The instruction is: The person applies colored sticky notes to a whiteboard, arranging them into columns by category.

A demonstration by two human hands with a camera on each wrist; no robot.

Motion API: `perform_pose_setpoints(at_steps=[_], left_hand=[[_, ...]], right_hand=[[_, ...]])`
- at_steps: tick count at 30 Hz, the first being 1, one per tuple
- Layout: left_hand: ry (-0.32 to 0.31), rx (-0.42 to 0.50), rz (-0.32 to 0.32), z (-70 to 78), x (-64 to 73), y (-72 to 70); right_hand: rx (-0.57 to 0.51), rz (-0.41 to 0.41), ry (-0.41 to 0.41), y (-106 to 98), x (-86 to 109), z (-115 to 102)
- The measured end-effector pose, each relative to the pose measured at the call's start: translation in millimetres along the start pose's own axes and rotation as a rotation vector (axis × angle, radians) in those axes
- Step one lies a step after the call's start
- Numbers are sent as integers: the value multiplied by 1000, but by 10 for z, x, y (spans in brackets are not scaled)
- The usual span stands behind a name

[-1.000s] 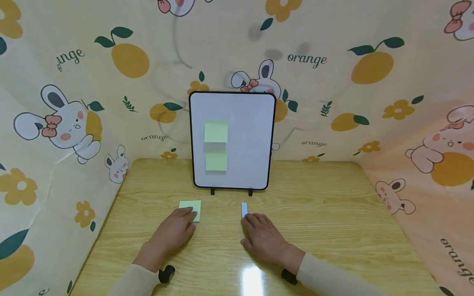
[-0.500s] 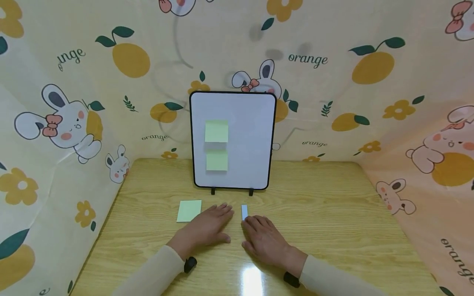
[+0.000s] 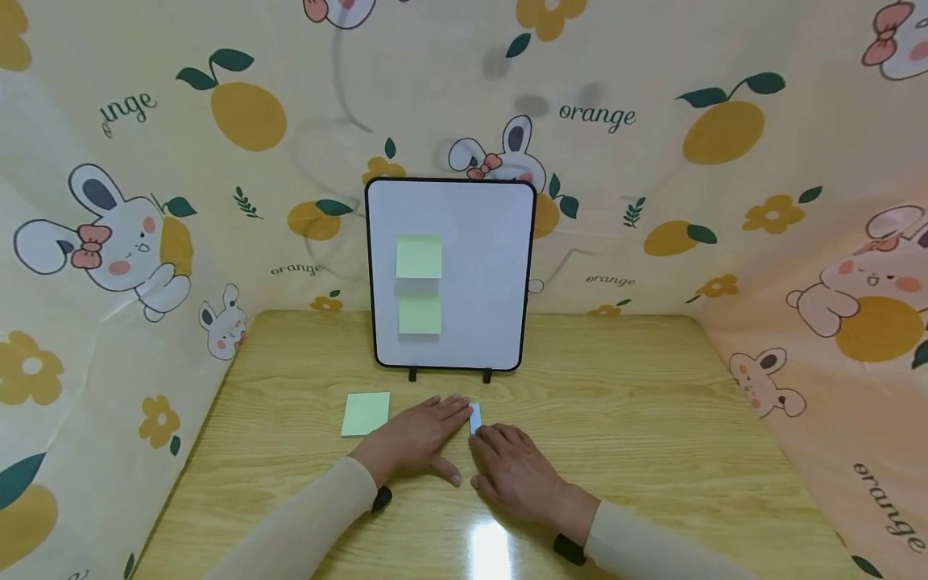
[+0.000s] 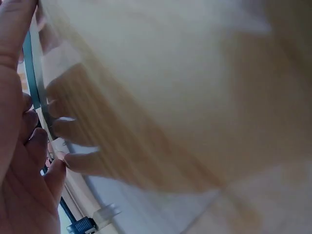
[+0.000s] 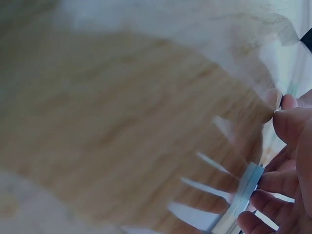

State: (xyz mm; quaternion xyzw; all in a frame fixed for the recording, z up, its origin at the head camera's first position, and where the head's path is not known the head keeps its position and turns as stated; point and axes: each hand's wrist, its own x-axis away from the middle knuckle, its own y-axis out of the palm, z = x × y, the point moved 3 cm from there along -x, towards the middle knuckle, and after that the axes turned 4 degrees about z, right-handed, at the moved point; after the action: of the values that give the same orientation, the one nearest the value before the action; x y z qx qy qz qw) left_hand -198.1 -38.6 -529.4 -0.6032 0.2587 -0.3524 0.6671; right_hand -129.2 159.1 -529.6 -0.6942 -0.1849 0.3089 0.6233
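Note:
A narrow light-blue strip (image 3: 474, 417) lies on the table in front of the whiteboard, its near end covered by fingers. My left hand (image 3: 420, 437) lies palm down with fingers stretched, the fingertips right at the strip's left edge. At its near end rest the relaxed fingers of my right hand (image 3: 518, 475). In the right wrist view the blue strip (image 5: 250, 178) shows beside the fingers. Left of my left hand lies a light-green square sticky note (image 3: 365, 414), partly overlapped by that hand. The left wrist view shows the left fingers (image 4: 54, 178) low over the glossy tabletop.
Behind the hands a black-framed whiteboard (image 3: 482, 258) stands on small black feet (image 3: 486, 375). It carries an upper green note (image 3: 419, 256) and a lower green note (image 3: 420, 314). Patterned cloth walls (image 3: 609, 193) enclose the wooden table (image 3: 623, 387).
My left hand has left the green note on the table and moved right to the blue strip. The strip has shifted slightly nearer; my right hand stays by its near end.

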Motion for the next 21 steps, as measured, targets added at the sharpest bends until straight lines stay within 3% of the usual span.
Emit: perform_pose_setpoints(at_steps=[8,15,21], left_hand=[[-6,25,-27,-9,-43,2],[-10,22,-33,-6,-65,-15],[-20,24,-48,2,-64,-40]], right_hand=[[-42,-19,27,-19,-56,79],[-62,63,40,-22,-159,247],[-90,51,33,14,-230,344]])
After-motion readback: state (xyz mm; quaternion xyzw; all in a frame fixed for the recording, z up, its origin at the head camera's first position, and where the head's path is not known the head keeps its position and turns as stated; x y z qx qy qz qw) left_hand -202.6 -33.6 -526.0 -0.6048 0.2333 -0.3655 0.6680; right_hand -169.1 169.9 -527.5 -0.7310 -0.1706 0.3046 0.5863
